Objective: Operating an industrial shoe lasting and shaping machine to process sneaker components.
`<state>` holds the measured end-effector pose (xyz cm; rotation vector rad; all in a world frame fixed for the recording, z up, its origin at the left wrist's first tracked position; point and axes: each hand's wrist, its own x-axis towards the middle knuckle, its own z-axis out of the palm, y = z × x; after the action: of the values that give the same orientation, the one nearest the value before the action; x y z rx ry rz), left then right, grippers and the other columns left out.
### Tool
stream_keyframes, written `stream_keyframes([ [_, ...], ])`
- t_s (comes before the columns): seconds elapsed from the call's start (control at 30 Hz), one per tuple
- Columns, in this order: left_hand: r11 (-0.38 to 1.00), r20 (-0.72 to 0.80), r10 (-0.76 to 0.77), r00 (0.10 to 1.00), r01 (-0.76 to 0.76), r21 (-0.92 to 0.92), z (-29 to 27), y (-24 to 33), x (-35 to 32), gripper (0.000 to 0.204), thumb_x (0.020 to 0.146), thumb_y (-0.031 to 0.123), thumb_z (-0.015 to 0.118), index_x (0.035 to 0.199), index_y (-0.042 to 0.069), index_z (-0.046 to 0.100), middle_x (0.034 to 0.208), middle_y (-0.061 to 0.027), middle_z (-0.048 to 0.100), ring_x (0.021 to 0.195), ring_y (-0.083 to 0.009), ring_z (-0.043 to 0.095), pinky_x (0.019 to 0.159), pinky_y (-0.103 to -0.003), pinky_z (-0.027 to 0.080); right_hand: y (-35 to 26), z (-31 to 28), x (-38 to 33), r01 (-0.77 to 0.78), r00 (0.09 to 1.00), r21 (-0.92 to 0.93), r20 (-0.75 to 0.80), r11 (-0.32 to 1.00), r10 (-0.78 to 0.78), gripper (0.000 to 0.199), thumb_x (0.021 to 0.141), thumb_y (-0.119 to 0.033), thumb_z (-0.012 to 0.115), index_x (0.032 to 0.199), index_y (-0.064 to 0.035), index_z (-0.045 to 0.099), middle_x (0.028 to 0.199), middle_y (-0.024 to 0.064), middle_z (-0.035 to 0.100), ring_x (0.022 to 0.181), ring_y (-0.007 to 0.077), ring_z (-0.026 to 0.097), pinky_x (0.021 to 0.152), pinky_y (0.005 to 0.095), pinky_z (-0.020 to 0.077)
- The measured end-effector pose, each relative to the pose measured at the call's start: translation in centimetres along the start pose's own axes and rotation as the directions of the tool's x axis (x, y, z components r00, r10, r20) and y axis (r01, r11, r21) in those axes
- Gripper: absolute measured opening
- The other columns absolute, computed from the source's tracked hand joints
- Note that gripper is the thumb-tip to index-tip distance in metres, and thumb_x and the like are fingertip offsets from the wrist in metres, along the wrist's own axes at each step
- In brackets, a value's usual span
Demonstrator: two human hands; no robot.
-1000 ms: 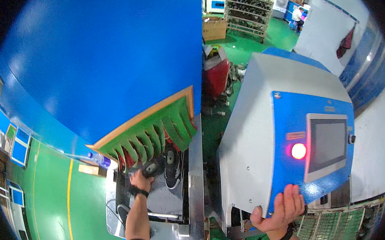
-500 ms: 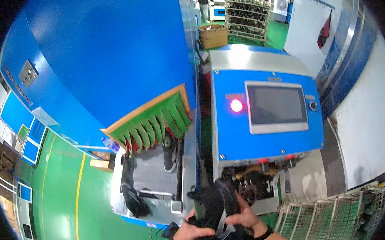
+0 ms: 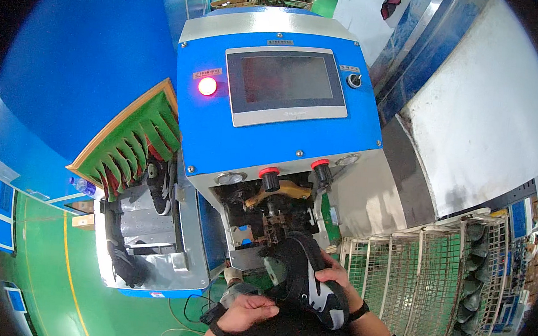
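Observation:
My right hand [image 3: 339, 278] grips a black shoe [image 3: 316, 296] with white and grey patches, thumb on its side. A dull green piece [image 3: 276, 269] shows at the shoe's left side. Lower and to the left, my left hand [image 3: 247, 313] is closed, its fingers pressed together beside the shoe; what they pinch, if anything, cannot be made out. Just beyond the shoe stands a blue and white machine [image 3: 202, 138] with a dark screen and a lit red lamp. The shoe's far end is close to the machine's metal clamp [image 3: 272, 227]; contact cannot be told.
At left, a conveyor [image 3: 146, 222] carries dark shoes under a green strip curtain [image 3: 127, 139] on a blue machine. A white wire rack [image 3: 398, 283] with dark shoe-shaped pieces stands close on the right. Cables lie on the green floor [image 3: 44, 264].
The shoe has turned and moved right, toward the clamp, in my right hand. My left hand has come off it and closed. The view has shifted toward the screened machine.

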<state>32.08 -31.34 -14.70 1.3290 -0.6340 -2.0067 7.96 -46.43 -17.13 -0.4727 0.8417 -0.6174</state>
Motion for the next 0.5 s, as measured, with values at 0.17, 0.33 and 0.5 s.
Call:
stream_keyframes([
  [0.17,0.928,0.069,0.367,0.928,-0.370,0.038,1.2,2.2,-1.7,0.019,0.092,0.017,0.071,0.083,0.002,0.065,0.072,0.0059,0.055,0.064,-0.0067,0.048,0.060,-0.025,0.039,-4.0,1.4,1.3,0.197,0.977,-0.410,0.009,0.891,-0.212,0.086,0.073,0.001,0.073,0.152,-0.0019,0.037,0.128,0.0072,0.061,0.109,0.0175,0.061,0.096,0.0296,0.0471],
  [0.33,0.891,-0.106,0.164,0.981,-0.193,-0.410,-3.4,-0.1,4.7,0.014,0.097,0.017,0.063,0.089,0.005,0.065,0.067,0.0041,0.054,0.058,-0.0067,0.046,0.055,-0.024,0.035,-4.2,4.0,4.7,0.350,0.856,-0.874,0.152,0.338,-0.494,0.083,0.075,-0.004,0.078,0.149,-0.0029,0.042,0.127,0.0096,0.063,0.104,0.0141,0.060,0.093,0.0280,0.0473],
  [0.5,0.895,-0.203,0.044,0.978,-0.129,-0.427,-7.0,-1.9,8.8,0.021,0.097,0.015,0.057,0.078,0.007,0.061,0.062,-0.0019,0.055,0.052,-0.0143,0.050,0.052,-0.029,0.039,-2.2,8.6,8.2,0.036,0.881,-0.974,0.136,-0.223,-0.453,0.083,0.071,-0.027,0.077,0.148,-0.0268,0.046,0.113,0.0240,0.060,0.093,0.0426,0.066,0.081,0.0466,0.0547],
])
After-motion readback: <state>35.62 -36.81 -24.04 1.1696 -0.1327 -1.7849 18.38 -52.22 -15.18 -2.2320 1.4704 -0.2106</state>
